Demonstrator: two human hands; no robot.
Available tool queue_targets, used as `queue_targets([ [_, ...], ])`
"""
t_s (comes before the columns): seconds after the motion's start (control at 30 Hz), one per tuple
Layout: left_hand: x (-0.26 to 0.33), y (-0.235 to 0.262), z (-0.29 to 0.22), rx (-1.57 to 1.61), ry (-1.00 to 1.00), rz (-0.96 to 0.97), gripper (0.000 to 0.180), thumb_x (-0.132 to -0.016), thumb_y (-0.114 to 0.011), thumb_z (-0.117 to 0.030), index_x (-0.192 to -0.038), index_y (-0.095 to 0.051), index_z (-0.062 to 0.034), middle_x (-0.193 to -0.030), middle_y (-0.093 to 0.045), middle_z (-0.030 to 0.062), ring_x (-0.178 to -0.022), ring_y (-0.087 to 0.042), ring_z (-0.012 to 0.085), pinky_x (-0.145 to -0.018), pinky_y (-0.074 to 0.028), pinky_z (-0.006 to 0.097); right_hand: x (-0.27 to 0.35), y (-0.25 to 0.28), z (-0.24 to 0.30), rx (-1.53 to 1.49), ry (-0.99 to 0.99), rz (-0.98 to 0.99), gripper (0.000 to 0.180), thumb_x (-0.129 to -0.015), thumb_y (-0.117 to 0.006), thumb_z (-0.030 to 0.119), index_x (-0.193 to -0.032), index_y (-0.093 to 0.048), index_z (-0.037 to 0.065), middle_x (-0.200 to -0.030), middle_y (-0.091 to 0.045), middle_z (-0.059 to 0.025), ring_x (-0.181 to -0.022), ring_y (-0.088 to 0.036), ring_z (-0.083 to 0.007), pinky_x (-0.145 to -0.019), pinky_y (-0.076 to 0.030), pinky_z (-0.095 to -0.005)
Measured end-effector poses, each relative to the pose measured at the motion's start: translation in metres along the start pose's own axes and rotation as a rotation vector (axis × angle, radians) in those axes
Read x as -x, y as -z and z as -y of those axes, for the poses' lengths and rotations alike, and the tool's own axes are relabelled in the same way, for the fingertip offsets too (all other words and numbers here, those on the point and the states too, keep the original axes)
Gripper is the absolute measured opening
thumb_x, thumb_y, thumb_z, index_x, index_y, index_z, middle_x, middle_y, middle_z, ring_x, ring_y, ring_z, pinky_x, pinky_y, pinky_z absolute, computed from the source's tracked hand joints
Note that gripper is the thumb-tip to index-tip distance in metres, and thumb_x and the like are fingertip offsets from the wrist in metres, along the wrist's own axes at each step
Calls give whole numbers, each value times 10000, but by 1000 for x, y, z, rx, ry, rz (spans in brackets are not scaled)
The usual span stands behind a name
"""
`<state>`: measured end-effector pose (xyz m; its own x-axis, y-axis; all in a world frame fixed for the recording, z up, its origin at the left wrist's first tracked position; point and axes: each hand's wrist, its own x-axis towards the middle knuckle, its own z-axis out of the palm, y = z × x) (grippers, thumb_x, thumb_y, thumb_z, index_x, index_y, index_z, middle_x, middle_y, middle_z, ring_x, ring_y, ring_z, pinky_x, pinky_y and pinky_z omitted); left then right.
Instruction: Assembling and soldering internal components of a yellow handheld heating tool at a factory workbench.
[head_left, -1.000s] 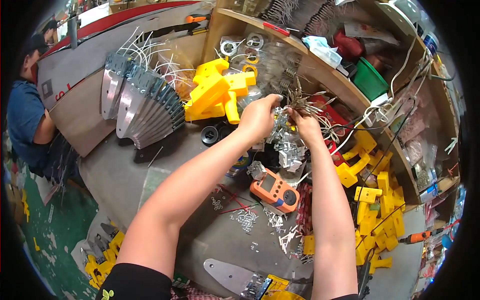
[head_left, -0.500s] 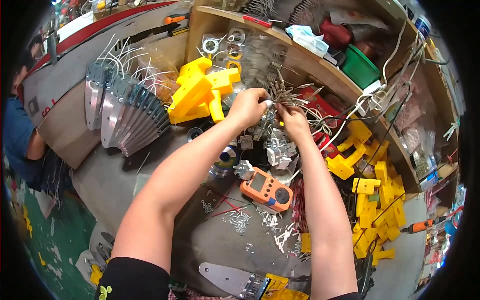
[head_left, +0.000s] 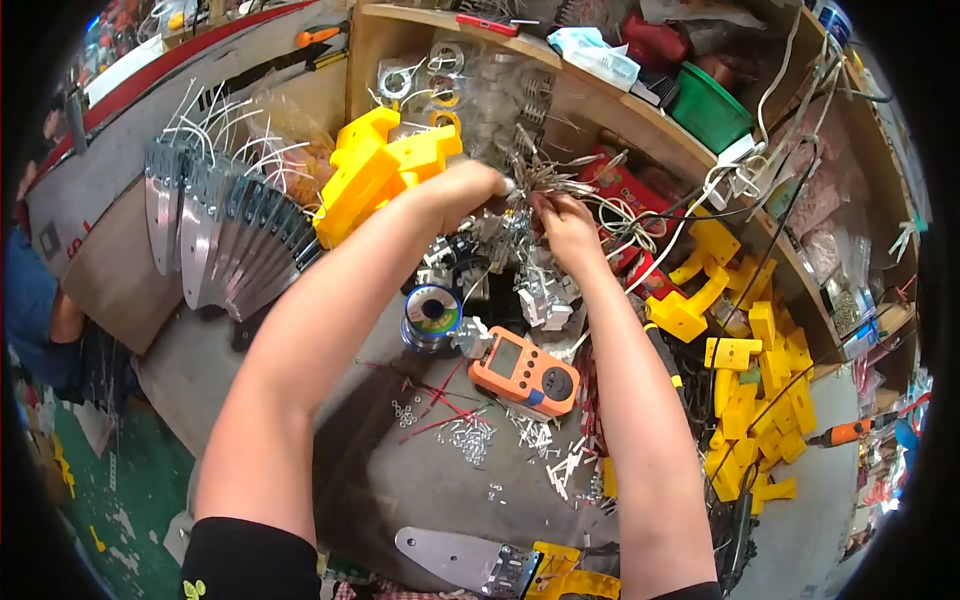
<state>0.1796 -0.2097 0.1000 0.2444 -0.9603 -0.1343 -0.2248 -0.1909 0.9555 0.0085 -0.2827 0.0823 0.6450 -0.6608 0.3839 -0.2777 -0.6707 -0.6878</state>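
My left hand (head_left: pixel 465 190) and my right hand (head_left: pixel 565 222) meet above the workbench, both pinching a tangled bunch of thin metal wire pieces (head_left: pixel 540 178). The bunch sticks out between the fingertips, in front of a wooden shelf box. Below the hands lies a heap of small metal clips (head_left: pixel 535 290). An orange handheld meter (head_left: pixel 525 372) lies on the bench between my forearms, next to a spool of solder wire (head_left: pixel 432 313).
Yellow plastic parts (head_left: pixel 385 165) are stacked at the left of the hands and more (head_left: pixel 750 380) are scattered on the right. A fan of metal plates (head_left: pixel 215 235) lies at the left. Screws (head_left: pixel 470 435) litter the bench. Another person (head_left: pixel 40 300) sits at the far left.
Both hands stay together on the wire bunch and have shifted up and away, closer to the shelf box. The view has tilted slightly.
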Motion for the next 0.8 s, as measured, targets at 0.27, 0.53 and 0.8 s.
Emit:
queue_targets([
  [0.27,24,-5,38,-521,-939,-554,316,-741,-588,22,-1047,-568,-52,-973,-598,118,-909,-585,286,-832,-471,375,-7,-9,0,-31,-101,-16,300,-894,-509,253,-1024,-655,26,-896,-658,-180,-867,-618,-326,-768,-456,-372],
  [0.53,27,-1,30,-785,-1354,-636,225,-683,-637,0,-901,-614,-51,-948,-611,81,-872,-592,253,-759,-497,343,-1,-11,13,-49,-65,-9,271,-918,-506,204,-1053,-636,8,-859,-642,-114,-752,-582,-193,-710,-454,-300],
  [0.8,16,-34,34,-60,-661,-620,74,-841,-585,-41,-911,-583,-18,-736,-605,66,-587,-564,166,-562,-449,283,-2,-14,0,-162,-25,-23,278,-921,-505,208,-1070,-628,8,-776,-618,-71,-663,-547,-134,-629,-443,-283],
])
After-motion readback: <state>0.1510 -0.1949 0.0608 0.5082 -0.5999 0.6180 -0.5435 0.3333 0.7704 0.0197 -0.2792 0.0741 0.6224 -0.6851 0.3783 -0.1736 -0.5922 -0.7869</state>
